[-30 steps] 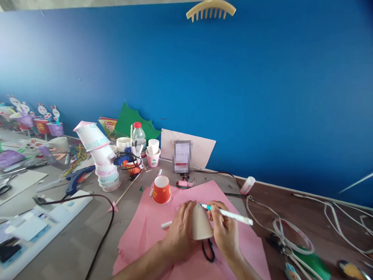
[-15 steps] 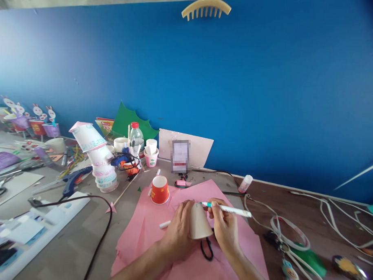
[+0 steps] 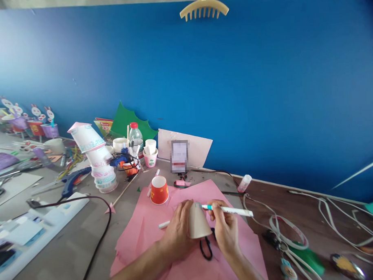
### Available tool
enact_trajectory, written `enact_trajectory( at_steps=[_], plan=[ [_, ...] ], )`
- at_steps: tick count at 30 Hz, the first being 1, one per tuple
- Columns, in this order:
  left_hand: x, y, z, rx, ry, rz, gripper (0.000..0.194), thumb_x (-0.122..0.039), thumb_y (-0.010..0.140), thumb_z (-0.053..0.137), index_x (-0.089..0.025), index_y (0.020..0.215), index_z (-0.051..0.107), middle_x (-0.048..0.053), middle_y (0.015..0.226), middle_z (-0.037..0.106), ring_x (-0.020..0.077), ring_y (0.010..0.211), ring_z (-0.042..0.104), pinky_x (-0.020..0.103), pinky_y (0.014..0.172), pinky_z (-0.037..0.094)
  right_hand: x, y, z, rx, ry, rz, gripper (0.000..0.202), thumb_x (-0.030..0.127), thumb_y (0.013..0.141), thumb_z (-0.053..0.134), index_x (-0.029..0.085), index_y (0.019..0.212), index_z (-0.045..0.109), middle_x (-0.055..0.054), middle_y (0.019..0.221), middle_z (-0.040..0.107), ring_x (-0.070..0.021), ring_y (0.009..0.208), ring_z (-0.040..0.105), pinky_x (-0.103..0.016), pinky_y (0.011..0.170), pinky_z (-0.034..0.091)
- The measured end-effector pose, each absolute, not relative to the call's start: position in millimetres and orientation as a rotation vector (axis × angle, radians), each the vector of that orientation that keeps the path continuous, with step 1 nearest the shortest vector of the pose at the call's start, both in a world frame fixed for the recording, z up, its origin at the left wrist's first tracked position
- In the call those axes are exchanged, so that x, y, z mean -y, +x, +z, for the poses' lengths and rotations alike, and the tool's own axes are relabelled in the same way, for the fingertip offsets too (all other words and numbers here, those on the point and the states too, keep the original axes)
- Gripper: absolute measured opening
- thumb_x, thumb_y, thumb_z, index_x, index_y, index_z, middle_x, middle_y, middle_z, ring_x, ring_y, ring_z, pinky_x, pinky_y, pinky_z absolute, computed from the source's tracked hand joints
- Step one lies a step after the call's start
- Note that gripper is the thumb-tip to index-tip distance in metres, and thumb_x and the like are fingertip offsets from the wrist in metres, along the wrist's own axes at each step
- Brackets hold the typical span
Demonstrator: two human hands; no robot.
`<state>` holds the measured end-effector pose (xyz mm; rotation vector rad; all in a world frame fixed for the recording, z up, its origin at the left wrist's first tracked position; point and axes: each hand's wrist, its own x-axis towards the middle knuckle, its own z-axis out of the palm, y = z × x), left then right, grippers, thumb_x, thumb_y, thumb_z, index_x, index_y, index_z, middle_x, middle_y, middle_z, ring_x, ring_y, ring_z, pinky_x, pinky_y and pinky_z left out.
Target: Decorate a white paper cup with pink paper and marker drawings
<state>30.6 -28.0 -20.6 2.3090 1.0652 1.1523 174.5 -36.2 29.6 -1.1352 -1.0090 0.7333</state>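
i'm seeing the held cup over the paper, the upright cup behind it to the left, cup tower farther left, bottle behind.

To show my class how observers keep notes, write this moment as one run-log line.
left hand: steadying pale cup | right hand: holding marker, tip near cup base | red cup: upright on pink paper

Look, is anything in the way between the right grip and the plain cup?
Nothing visible blocks it. The marker in the right grip reaches toward the narrow end of the plain cup. A black loop shows by the wide end, away from the marker's tip.
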Motion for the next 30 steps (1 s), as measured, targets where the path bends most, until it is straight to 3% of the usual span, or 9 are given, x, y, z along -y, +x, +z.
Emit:
enact_trajectory(
  at_steps=[12, 22, 30],
  plan=[
    [27.4, 31.4, -24.5, -1.105, 2.257, 1.102, 0.078, -0.022, 0.075, 0.066, -0.013, 0.142, 0.027, 0.022, 0.131, 0.05, 0.0376, 0.123, 0.051, 0.056, 0.099, 0.046, 39.3, 171.1, 28.8, 1.088, -1.168, 0.706, 0.036, 0.05, 0.084, 0.059, 0.018, 0.072, 0.068, 0.001, 0.057, 0.051, -0.0147, 0.053, 0.047, -0.027, 0.051, 0.042],
    [27.5, 28.9, -18.9, -1.041, 2.32, 1.129, 0.074, -0.03, 0.08, 0.066, -0.012, 0.141, 0.029, 0.023, 0.129, 0.051, 0.0369, 0.12, 0.052, 0.054, 0.095, 0.049, 33.7, 174.9, 31.2, 0.894, -1.14, 0.809, 0.036, 0.051, 0.078, 0.066, 0.018, 0.064, 0.061, 0.002, 0.053, 0.051, -0.0118, 0.049, 0.042, -0.023, 0.046, 0.036],
    [27.5, 29.9, -24.1, -1.084, 2.289, 1.115, 0.081, -0.022, 0.075, 0.067, -0.013, 0.144, 0.025, 0.022, 0.131, 0.049, 0.037, 0.121, 0.051, 0.056, 0.097, 0.047, 36.1, 170.9, 33.5, 1.014, -1.131, 0.775, 0.036, 0.052, 0.08, 0.063, 0.018, 0.068, 0.065, 0.002, 0.054, 0.052, -0.0135, 0.051, 0.045, -0.025, 0.049, 0.04]
  ],
)
